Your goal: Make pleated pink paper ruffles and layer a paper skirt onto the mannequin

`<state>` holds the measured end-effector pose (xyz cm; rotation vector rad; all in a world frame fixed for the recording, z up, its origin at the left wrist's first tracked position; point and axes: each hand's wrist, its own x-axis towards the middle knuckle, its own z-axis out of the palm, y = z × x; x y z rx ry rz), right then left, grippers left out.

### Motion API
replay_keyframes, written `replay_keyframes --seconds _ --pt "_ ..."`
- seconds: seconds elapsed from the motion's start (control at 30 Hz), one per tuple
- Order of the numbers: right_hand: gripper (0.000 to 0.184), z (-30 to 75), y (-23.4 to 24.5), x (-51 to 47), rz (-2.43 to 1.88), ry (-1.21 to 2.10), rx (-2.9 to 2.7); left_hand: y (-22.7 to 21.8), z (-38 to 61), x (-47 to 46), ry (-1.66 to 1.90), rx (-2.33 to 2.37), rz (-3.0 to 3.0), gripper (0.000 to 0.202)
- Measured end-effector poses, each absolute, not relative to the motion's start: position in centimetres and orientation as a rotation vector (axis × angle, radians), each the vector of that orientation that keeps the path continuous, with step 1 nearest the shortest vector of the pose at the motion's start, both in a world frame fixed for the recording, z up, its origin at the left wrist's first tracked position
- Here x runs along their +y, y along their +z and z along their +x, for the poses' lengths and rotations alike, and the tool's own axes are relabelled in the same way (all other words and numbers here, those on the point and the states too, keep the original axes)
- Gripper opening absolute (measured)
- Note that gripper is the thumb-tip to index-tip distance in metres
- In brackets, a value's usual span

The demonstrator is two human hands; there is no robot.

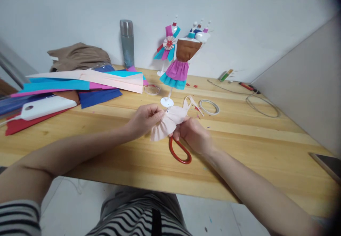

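The pink paper dress (167, 122) is in the middle of the table (239, 147), held just above the wood near the front edge. The left hand (145, 118) pinches its top with thumb and fingers. The right hand (193, 134) grips its other side, with the fingers curled in. Both arms reach in from the front, bent a little, and meet at the dress. One pair of scissors (181, 152) with red handles sticks out from under the right hand; I cannot tell if that hand holds them too. Behind the dress stand two dolls (183, 62), each on a white foot and each in a bright paper dress. Just left of them is one small clear dish (152, 89); what is in it is too small to tell. One grey bottle (127, 44) stands by the wall with its cap on, so its inside is hidden. To the right of the dolls lies one white ring (209, 107), and farther right one grey cable (262, 108). On the left is a pile of paper sheets (80, 83) in blue, pink and red, with one brown cloth (80, 56) behind it.
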<state>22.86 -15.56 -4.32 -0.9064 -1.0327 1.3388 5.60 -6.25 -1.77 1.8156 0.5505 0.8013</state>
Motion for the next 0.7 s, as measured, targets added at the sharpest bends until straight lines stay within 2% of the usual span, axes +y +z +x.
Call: replay_keyframes --seconds 0.1,0.17,0.3,0.7 --pt "0.033 22.1 -4.4 -16.0 -1.026 1.152 -1.087 -1.9 5.5 -6.3 0.824 0.561 1.912 0.027" --pt "0.028 21.9 -4.4 -16.2 -1.075 1.095 -1.079 -2.1 5.5 -6.3 0.838 0.582 1.949 0.026" --pt "0.035 21.9 -4.0 -16.2 -1.037 1.068 -1.054 -2.1 5.5 -6.5 0.834 0.604 1.991 0.027" --pt "0.030 22.2 -3.2 -15.8 -0.932 1.041 -0.945 -2.3 5.2 -6.8 0.993 0.688 2.205 0.024"
